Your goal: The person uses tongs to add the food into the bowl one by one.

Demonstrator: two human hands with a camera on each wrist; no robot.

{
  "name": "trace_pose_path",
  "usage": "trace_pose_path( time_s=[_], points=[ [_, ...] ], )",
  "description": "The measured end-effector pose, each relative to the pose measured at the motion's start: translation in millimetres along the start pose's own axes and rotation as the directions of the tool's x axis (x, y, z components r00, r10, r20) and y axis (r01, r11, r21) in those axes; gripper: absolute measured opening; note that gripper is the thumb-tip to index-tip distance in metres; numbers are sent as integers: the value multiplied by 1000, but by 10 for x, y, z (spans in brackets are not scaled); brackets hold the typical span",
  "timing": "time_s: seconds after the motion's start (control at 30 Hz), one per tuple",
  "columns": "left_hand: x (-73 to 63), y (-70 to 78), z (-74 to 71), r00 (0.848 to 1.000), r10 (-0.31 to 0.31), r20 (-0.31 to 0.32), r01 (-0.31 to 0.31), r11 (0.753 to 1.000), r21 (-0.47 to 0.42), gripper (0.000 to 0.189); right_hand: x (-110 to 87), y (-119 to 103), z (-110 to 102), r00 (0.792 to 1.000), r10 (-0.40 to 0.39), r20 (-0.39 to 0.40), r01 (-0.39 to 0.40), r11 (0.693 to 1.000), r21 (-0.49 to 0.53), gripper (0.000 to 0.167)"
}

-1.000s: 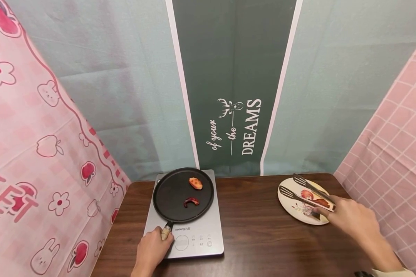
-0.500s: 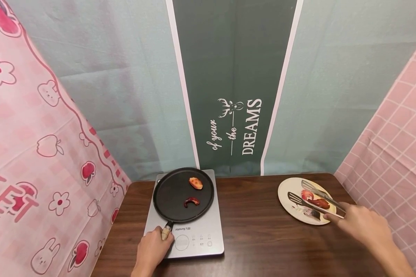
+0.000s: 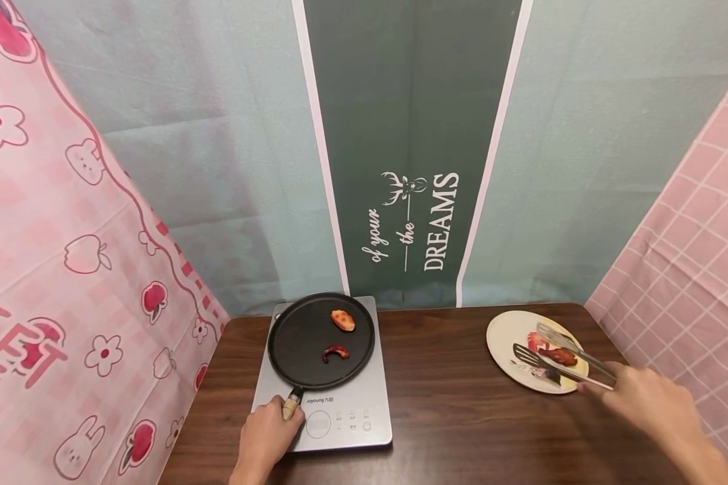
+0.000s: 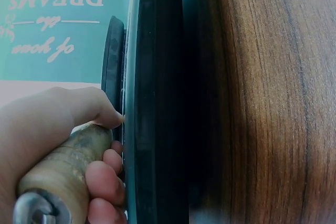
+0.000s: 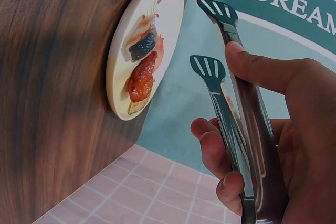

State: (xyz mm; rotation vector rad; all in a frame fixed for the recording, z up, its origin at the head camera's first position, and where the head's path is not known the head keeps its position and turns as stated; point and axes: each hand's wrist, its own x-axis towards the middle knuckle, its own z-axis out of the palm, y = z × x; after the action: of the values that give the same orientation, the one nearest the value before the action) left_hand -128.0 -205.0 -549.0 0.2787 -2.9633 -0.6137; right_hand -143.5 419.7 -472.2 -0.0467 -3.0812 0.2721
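In the head view, gripping the handle [image 3: 291, 404] of a flat black griddle pan [image 3: 306, 347] in the left hand [image 3: 271, 431], while reaching with slotted metal tongs [image 3: 564, 369] in the right hand [image 3: 649, 404] over a cream plate [image 3: 503, 333] on the right of the dark wooden table [image 3: 443, 404]. Seen from above, holding the slotted ends to either side of a glazed brown drumstick [image 3: 559, 356], beside a red-and-white shrimp-like piece [image 3: 536, 341] and a dark-skinned fish-like piece [image 3: 555, 376]. Impossible to tell from here whether touching any of them. On the griddle pan, above a silver induction cooker [image 3: 370, 436]: an oblong speckled slice [image 3: 342, 320] and, apart from it, a curled dark-red tentacle-like piece [image 3: 335, 353]. In the left wrist view, wrapping thumb and fingers round the wooden handle, near the side of the induction cooker, probably just to steady the griddle pan. In the right wrist view, pinching the tongs between thumb on one arm and curled fingers on the other, leaving the slotted ends spread and, as far as visible, gripping no food. Probably at the step of lining up for a pick from the cream plate, most likely of the drumstick. Likely to call next for lowering the ends around the drumstick, squeezing evenly, and keeping clear of neighbouring pieces.
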Motion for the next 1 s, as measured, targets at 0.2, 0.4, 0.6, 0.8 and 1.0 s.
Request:
trace_pose_path(
  time_s=[0.2,0.4,0.6,0.8,1.0],
  points=[
    [0,1,-7,1000,-8,10,8,1000,-5,31,-21,65,21,1000,-2,8,2,1000,-9,72],
    [2,-3,-8,1000,-5,8,5,1000,-5,31,-59,113,46,1000,-4,10,4,1000,-22,65],
    [10,-6,4,1000,-7,11,7,1000,-4,31,-97,143,87,1000,-1,18,2,1000,-16,61],
    [13,-9,21,1000,-10,13,10,1000,-7,30,-112,193,106,999,13,37,-12,1000,-10,65],
    [17,-12,18,1000,-18,24,18,1000,0,30,-151,246,106,998,16,62,-15,1000,-26,67]
  ],
)
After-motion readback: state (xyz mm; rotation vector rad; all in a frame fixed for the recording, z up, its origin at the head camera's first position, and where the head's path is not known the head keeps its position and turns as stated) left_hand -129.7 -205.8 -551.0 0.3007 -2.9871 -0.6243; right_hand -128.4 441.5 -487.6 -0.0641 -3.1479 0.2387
